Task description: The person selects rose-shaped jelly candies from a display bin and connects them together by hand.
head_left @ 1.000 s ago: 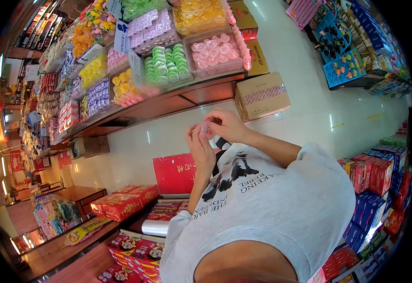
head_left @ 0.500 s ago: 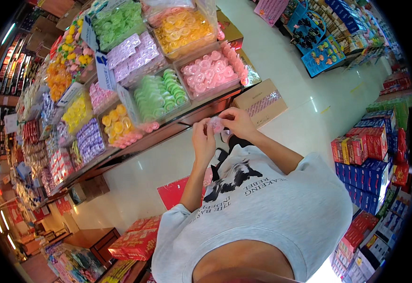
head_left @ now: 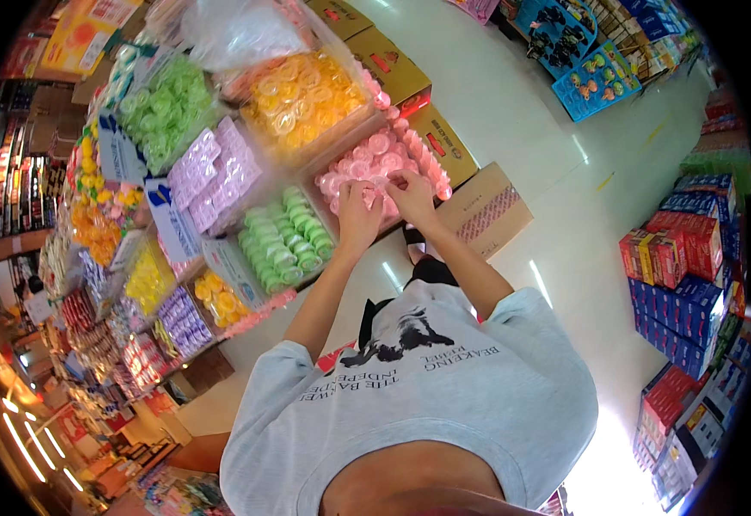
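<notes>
Both hands are over the bin of pink round packs, small jelly-cup-like pieces in clear wrapping. My left hand and my right hand are close together above its near edge, fingers bent and pinched. Between the fingertips is a small pink round pack, partly hidden and hard to tell from the pile behind it. To the left is a bin of green round packs in rows. Beyond the pink bin lies a bin of orange round packs.
Lilac packets and loose green pieces fill bins farther left. Upright pink pieces line the display's right edge. A cardboard box stands on the floor beside it. Stacked red and blue boxes are at the right.
My hands have moved forward from in front of the display to over the pink bin, still together. The view has shifted, and my body is closer to the display.
</notes>
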The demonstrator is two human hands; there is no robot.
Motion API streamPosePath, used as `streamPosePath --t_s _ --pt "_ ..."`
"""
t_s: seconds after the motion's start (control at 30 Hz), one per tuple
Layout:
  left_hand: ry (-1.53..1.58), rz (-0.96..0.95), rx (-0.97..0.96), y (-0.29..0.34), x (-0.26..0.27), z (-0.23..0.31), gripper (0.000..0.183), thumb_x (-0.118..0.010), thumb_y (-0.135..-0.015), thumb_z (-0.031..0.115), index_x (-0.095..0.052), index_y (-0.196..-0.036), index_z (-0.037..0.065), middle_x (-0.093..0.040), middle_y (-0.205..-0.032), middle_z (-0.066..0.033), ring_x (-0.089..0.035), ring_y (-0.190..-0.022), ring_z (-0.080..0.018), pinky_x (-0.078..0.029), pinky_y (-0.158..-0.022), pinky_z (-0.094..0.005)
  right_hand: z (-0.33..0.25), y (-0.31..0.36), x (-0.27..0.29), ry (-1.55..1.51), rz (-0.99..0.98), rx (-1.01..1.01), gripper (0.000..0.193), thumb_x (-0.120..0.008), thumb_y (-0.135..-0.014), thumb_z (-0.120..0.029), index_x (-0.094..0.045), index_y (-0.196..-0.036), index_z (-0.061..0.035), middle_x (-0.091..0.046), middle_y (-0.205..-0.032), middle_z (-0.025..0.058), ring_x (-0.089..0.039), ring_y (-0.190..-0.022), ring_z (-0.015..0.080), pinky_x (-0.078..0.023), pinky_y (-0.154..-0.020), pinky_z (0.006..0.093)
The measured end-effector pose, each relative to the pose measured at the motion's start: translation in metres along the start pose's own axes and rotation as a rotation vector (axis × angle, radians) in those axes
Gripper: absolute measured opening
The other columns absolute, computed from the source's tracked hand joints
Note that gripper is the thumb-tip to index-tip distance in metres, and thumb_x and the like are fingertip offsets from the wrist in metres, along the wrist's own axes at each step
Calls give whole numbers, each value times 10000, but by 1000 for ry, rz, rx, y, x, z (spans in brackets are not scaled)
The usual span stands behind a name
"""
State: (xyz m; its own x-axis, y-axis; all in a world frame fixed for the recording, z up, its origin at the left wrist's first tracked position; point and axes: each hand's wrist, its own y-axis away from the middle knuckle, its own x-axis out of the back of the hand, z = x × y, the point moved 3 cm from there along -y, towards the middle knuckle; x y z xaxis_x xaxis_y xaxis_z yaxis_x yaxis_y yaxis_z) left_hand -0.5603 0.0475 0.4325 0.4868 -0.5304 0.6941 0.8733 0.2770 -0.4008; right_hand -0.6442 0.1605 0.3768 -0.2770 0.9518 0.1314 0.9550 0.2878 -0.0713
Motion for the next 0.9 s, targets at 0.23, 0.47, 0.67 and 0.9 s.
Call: streamPosePath --t_s 0.23,0.47,0.67,0.9 --pt "-166 -150 5 -66 -32 -45 314 -681 -791 71 -549 -1074 39 -487 -1155 -193 -471 -1085 -405 -384 -939 -492 48 -51 -51 -112 58 -67 340 -651 -802 -155 -645 -1095 17 -677 -974 165 -667 -868 234 -530 -787 343" --pt "-274 -208 -111 -73 -52 -77 317 -653 -812 82 -564 -1114 46 -509 -1162 -200 -504 -1063 -404 -413 -903 -502 57 -50 -47 22 4 -37 422 -651 -802 -198 -622 -1185 -24 -660 -1067 188 -662 -890 251 -531 -797 361" --pt "-228 -196 -107 -74 -55 -110 298 -646 -781 68 -568 -1068 49 -527 -1151 -210 -504 -1089 -406 -404 -912 -512 57 -34 -41 149 40 11 455 -649 -802 -195 -594 -1212 -7 -630 -1138 210 -651 -945 273 -527 -814 373" --pt "-285 -344 -200 -81 -62 -119 299 -643 -791 126 -576 -1071 46 -514 -1205 -222 -484 -1153 -421 -407 -944 -494 24 37 -16 153 136 -131 444 -651 -812 -180 -586 -1209 8 -647 -1114 183 -668 -910 266 -528 -827 357"
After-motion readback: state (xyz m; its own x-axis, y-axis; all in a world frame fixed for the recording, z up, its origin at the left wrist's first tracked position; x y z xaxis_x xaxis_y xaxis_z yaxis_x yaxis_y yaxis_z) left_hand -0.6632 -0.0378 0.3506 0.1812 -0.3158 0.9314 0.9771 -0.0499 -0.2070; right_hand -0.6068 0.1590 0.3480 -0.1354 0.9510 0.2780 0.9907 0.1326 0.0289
